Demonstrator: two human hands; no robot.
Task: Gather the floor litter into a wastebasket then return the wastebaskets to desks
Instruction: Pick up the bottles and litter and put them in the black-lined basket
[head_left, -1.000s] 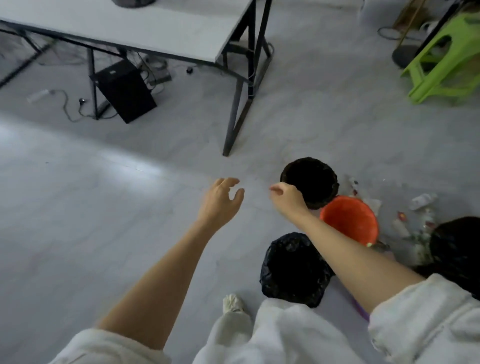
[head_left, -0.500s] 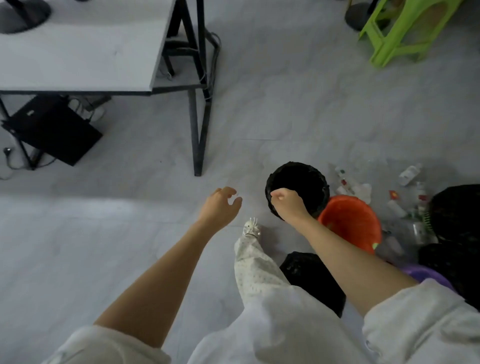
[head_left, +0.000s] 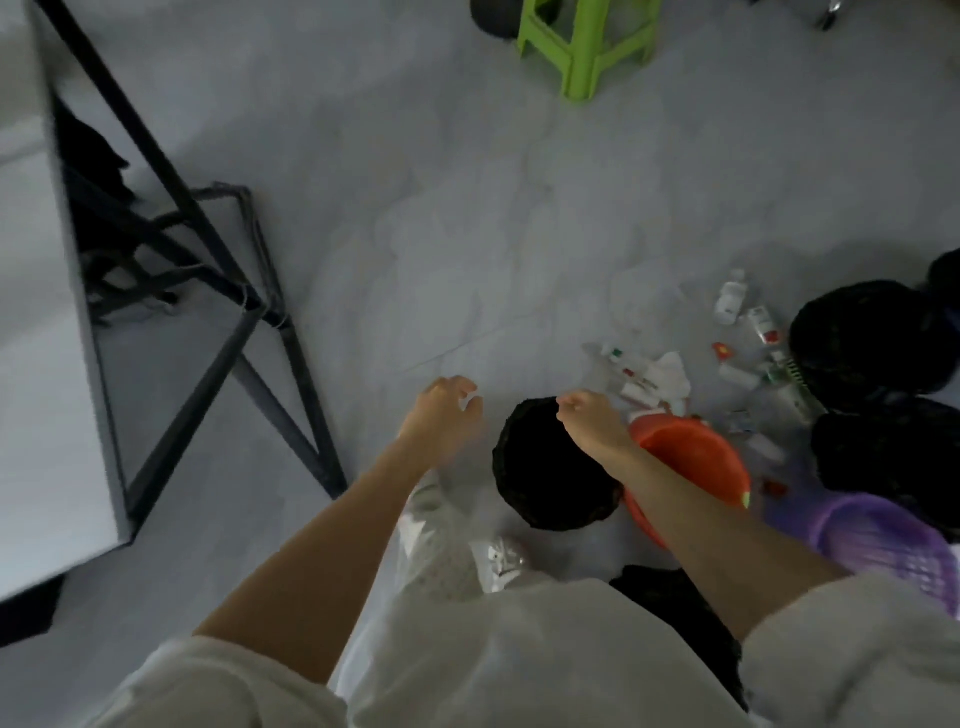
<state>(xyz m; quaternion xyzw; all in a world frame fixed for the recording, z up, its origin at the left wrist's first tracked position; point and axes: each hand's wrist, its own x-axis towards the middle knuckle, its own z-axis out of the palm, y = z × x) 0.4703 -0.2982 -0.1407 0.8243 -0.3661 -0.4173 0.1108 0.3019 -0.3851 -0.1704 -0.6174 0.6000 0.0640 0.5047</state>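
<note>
My right hand (head_left: 592, 422) grips the far rim of a black mesh wastebasket (head_left: 545, 480) and holds it just off the grey floor in front of my legs. My left hand (head_left: 442, 415) hovers to the left of it with loosely curled fingers and holds nothing. Floor litter (head_left: 667, 374) lies scattered to the right: small bottles (head_left: 730, 302), wrappers and crumpled tissue. An orange wastebasket (head_left: 691, 460) stands right behind my right forearm, beside the litter.
A white desk (head_left: 41, 374) with black metal legs (head_left: 244, 306) fills the left side. Two black wastebaskets (head_left: 857, 338) (head_left: 883, 457) and a purple one (head_left: 888, 543) crowd the right edge; another black one (head_left: 670, 608) is by my feet. A green stool (head_left: 584, 47) stands far off.
I have stepped forward and turned, so the desk has swung to my left. The black wastebasket in my right hand has shifted left and nearer, away from the orange one. Left hand stays empty.
</note>
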